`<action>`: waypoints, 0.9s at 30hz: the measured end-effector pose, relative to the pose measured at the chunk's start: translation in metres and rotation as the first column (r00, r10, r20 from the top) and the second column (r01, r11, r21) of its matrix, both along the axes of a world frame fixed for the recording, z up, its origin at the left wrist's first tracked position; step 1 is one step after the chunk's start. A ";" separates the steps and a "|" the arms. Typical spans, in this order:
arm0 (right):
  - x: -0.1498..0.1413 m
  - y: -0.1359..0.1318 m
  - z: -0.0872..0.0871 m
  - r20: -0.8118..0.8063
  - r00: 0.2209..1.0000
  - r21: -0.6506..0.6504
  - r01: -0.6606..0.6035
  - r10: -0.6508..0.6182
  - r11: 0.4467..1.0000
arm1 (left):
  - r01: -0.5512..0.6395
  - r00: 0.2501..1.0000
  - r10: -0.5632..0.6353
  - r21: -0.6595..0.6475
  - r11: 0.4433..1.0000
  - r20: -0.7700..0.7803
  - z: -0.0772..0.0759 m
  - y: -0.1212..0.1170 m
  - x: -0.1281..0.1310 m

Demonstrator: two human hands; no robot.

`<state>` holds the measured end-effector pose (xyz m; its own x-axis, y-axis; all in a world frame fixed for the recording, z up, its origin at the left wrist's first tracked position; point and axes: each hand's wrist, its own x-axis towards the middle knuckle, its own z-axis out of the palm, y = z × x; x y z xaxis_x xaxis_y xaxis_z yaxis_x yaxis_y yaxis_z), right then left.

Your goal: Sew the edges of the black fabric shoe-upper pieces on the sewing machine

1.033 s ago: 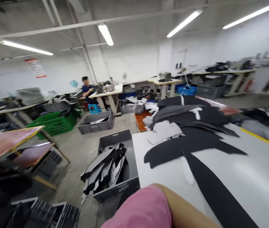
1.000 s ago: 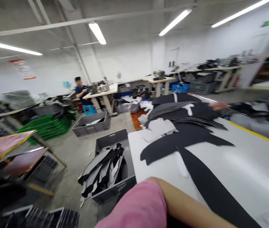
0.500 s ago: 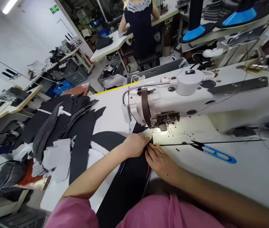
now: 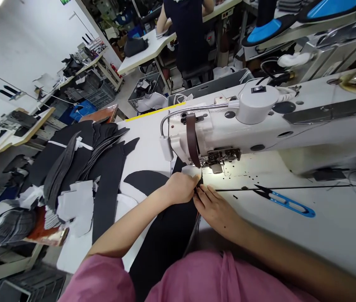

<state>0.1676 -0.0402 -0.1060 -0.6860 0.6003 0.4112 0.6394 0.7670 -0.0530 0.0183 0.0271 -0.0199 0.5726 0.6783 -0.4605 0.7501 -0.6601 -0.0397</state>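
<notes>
A long black fabric piece (image 4: 162, 247) runs from my lap up to the needle of a white sewing machine (image 4: 247, 126). My left hand (image 4: 181, 187) is closed on the fabric's edge just in front of the lit presser foot. My right hand (image 4: 215, 208) pinches the same edge from the right, fingertips meeting the left hand's. A small white patch (image 4: 189, 171) lies on the fabric under the foot.
Blue-handled thread snips (image 4: 286, 203) lie on the white table (image 4: 323, 226) to my right. A heap of black and white cut pieces (image 4: 80, 167) covers the table's left end. Another person (image 4: 186, 29) sits at a far table, back turned.
My view swung from the workshop floor on the left to the sewing machine. Since half a second ago both hands slid the fabric a little closer to the presser foot.
</notes>
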 end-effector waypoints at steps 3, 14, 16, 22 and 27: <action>0.000 -0.001 0.007 0.018 0.999 -0.004 -0.050 0.050 0.999 | 0.007 1.000 -0.008 0.029 1.000 0.017 -0.002 0.001 0.003; -0.004 0.011 0.010 0.096 0.990 0.022 -0.108 0.105 0.994 | -0.001 1.000 0.000 0.018 1.000 0.029 -0.003 0.005 0.010; -0.002 0.010 0.012 0.107 0.986 0.014 -0.127 0.125 0.992 | -0.009 1.000 0.008 0.024 1.000 0.024 -0.003 0.006 0.011; -0.002 0.009 0.007 0.114 0.990 0.017 -0.083 0.080 0.996 | 0.008 1.000 -0.009 0.042 0.999 0.008 -0.006 0.009 0.013; -0.006 0.005 0.002 0.144 0.989 0.020 0.012 -0.014 1.000 | 0.022 0.999 -0.023 0.026 0.999 0.035 -0.004 0.012 0.014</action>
<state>0.1612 -0.0352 -0.1039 -0.7311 0.6024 0.3203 0.6492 0.7586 0.0553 0.0323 0.0389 -0.0239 0.6030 0.6765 -0.4227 0.7365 -0.6757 -0.0308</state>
